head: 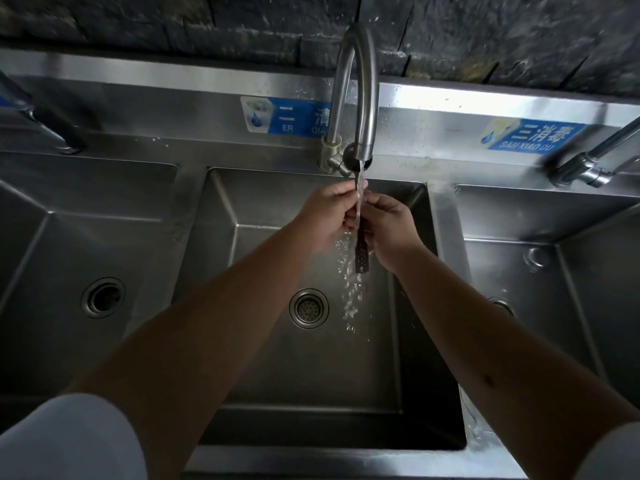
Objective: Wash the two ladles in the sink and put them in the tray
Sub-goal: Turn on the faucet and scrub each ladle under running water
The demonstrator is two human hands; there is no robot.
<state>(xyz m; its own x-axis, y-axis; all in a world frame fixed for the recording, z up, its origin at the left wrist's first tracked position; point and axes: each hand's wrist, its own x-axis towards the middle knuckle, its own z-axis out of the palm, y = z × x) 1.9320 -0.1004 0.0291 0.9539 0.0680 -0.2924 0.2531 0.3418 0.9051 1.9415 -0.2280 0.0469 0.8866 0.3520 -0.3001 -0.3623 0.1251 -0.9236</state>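
Both hands meet under the running faucet (pixel 360 98) over the middle sink (pixel 263 216). My left hand (pixel 325 216) and my right hand (pixel 388 230) both grip a dark perforated ladle (pixel 362 258). Its holed end hangs down between my wrists, seen edge-on, and its upper part is hidden inside my fingers. Water streams over the hands and the ladle and splashes down toward the drain (pixel 309 308). No second ladle and no tray are in view.
A left basin (pixel 69 237) with its own drain (pixel 103 297) and a right basin (pixel 554 271) flank the middle one. Other taps stand at the far left (pixel 41 123) and far right (pixel 588 164). Blue labels are stuck on the steel backsplash.
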